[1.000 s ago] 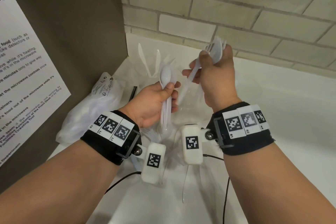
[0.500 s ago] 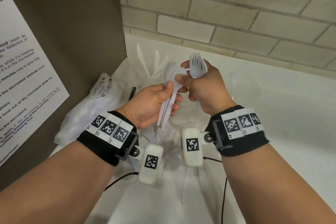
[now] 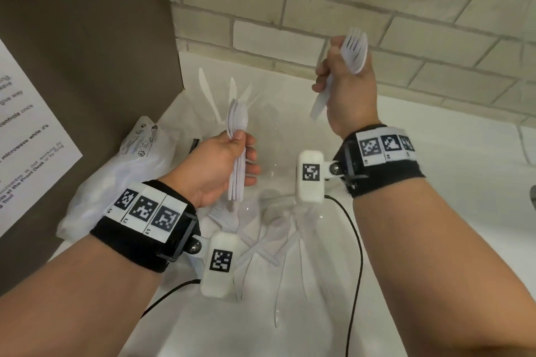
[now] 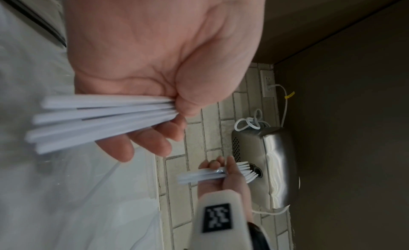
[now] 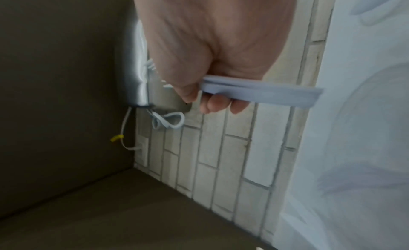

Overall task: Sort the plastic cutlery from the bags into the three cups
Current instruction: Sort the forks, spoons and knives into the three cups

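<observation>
My left hand (image 3: 229, 159) grips a bundle of white plastic spoons (image 3: 237, 124) upright, bowls up; the left wrist view shows their handles (image 4: 99, 121) fanned out under my thumb. My right hand (image 3: 345, 90) is raised to the right near the brick wall and holds a stack of white forks (image 3: 354, 51), tines up, handles (image 5: 261, 94) sticking out below my fingers. A clear cup (image 3: 258, 124) with white knives (image 3: 207, 95) in it stands at the back of the counter. More white cutlery (image 3: 261, 240) lies loose on clear plastic below my wrists.
A white plastic bag (image 3: 121, 168) lies at the left against a brown panel with a paper notice (image 3: 26, 130). The white counter (image 3: 435, 211) stretches right. A metal appliance (image 4: 267, 166) with a white cord shows in the wrist views.
My hands were together, passing cutlery. Now the right hand has swung up and right with the forks, and the left hand stays low holding a thicker spoon bundle.
</observation>
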{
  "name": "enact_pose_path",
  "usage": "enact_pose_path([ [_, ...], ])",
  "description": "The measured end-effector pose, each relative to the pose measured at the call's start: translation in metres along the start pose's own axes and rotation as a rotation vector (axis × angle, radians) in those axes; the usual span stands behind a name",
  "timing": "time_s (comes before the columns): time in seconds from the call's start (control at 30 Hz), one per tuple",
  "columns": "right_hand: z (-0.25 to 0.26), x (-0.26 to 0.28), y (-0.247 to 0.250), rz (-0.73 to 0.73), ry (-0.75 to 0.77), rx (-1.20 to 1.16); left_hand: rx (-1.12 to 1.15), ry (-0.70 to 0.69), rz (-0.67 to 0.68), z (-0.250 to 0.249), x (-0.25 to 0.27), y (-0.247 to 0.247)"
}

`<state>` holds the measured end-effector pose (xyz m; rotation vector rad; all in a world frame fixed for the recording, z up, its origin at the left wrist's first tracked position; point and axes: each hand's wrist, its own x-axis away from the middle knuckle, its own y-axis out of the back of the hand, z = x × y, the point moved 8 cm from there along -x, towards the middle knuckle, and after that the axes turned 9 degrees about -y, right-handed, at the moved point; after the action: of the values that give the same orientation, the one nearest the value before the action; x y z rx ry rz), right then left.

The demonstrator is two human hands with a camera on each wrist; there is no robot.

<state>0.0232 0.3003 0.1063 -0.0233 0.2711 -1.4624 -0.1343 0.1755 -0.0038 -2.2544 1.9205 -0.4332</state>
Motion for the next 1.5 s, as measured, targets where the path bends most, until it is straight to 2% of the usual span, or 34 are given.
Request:
enact_pose_path([
  [0.1,-0.018,-0.004,-0.011,0.028,-0.001,0.081,0.009,0.001,-0.016,0.000,0.001,0.002],
  [0.27,-0.068,-0.009,-0.013,0.034,-0.308,0.067,0.020,0.012,0.002,0.000,0.001,0.004],
  [0.37,-0.080,-0.009,-0.012,0.050,-0.415,0.108,0.026,0.021,0.018,0.001,0.001,0.003],
  [0.53,-0.075,-0.012,-0.007,0.049,-0.442,0.194,0.010,0.028,0.045,0.005,0.001,-0.002],
  [0.7,-0.042,-0.001,-0.003,0.010,-0.282,0.342,-0.048,0.034,0.109,0.007,0.005,-0.008],
  [0.8,-0.020,0.025,-0.016,0.179,-0.173,0.456,-0.030,0.051,0.227,0.006,0.011,-0.019],
  [0.97,-0.013,0.085,-0.037,0.657,-0.136,0.577,-0.003,0.103,0.454,0.011,0.025,-0.042],
  [1.07,-0.021,0.106,-0.028,0.756,-0.177,0.529,-0.019,0.135,0.534,0.018,0.035,-0.054],
  [1.2,-0.033,0.113,-0.004,0.637,-0.192,0.518,-0.138,0.159,0.570,0.030,0.042,-0.069],
  [1.37,-0.028,0.103,0.027,0.423,-0.151,0.578,-0.412,0.075,0.480,0.038,0.032,-0.066],
  [1.5,0.015,0.077,0.066,0.133,-0.051,0.619,-0.752,-0.015,0.402,0.030,0.022,-0.046],
])
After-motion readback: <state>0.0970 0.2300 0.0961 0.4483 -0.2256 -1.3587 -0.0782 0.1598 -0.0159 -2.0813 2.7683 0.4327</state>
